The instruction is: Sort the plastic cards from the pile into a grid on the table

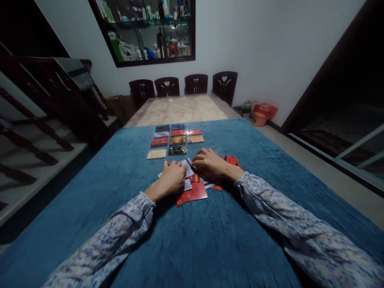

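Observation:
Loose cards lie in an overlapping heap on the blue cloth, among them a red card (193, 193) nearest me and a white card with a dark stripe (188, 167). My left hand (172, 176) rests over the heap's left side, fingers curled down; what it holds, if anything, is hidden. From the right, my right hand (209, 163) touches the striped card's edge with bent fingertips. More red cards (231, 161) lie beyond my right wrist. Behind the hands stand several card stacks in rows, including a black stack (177, 151) and a cream stack (156, 154).
The blue cloth (144, 240) covers the near part of a long table, whose marble top (183, 108) shows at the far end. Several dark chairs (196, 84) stand behind it. A railing is on the left; an orange bucket (260, 118) sits on the floor at right.

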Demonstrator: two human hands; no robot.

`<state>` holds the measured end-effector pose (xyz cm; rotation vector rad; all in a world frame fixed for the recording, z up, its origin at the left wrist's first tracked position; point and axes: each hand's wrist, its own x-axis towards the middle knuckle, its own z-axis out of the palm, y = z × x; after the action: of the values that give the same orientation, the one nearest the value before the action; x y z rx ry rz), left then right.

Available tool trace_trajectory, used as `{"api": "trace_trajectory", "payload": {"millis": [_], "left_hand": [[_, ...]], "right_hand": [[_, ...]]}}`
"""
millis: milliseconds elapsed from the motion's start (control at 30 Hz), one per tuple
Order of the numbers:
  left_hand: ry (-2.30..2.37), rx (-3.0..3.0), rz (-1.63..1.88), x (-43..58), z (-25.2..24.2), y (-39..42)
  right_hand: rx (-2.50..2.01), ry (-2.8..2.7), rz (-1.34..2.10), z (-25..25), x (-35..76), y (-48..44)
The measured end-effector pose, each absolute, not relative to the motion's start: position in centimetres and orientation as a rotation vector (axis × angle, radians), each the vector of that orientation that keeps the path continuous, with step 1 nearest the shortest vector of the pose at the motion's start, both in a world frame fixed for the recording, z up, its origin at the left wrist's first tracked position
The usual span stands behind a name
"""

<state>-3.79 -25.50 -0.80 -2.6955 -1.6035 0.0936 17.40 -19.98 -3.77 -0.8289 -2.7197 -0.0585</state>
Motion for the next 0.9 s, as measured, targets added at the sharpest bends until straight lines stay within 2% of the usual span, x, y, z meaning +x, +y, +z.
{"api": "trace_trajectory", "payload": {"millis": [367,900], "left_hand": [[-1.327,-2.937,-0.058,-3.8,-2.4,-21.9],[-1.478,-2.738,0.019,-0.7,-0.6,-23.9]], "right_hand": [[-1.057,-2.71,-0.073,-4.4,19.1,-18.7],[-1.239,-2.783,0.121,-3.2,19.0,-18.9]]}}
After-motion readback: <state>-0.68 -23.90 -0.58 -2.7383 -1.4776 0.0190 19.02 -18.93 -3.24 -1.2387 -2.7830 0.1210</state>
